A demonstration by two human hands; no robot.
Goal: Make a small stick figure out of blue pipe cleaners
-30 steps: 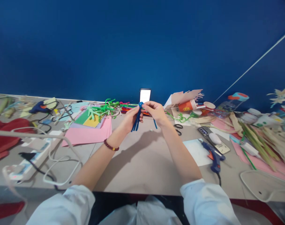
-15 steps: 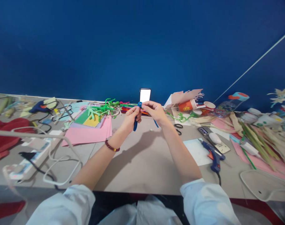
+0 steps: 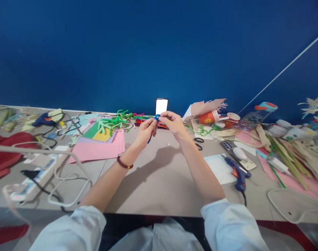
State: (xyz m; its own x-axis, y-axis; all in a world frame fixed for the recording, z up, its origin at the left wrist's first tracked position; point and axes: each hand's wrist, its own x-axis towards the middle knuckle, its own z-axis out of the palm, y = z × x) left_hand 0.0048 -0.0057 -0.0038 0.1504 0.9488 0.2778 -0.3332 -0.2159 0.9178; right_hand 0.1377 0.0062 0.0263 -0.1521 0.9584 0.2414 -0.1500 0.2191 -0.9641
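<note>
My left hand [image 3: 146, 130] and my right hand [image 3: 173, 124] are raised close together over the beige table [image 3: 153, 181]. Between their fingertips they pinch a small coil of blue pipe cleaner [image 3: 157, 118]. One short blue end [image 3: 149, 139] hangs below my left hand, and the rest of the pipe cleaner is hidden by my fingers. A dark red beaded bracelet [image 3: 124, 162] circles my left wrist.
Behind my hands lie green pipe cleaners [image 3: 114, 122] on stacked coloured paper [image 3: 96, 150]. To the right are black-handled scissors [image 3: 198, 143], a blue glue gun [image 3: 238, 173] and paper cups [image 3: 208, 118]. A power strip [image 3: 36, 177] with white cords lies at the left.
The long blue strands hanging below my hands have shortened to one small end. The coil is now wound tighter and sits between my fingertips, and both hands have risen slightly.
</note>
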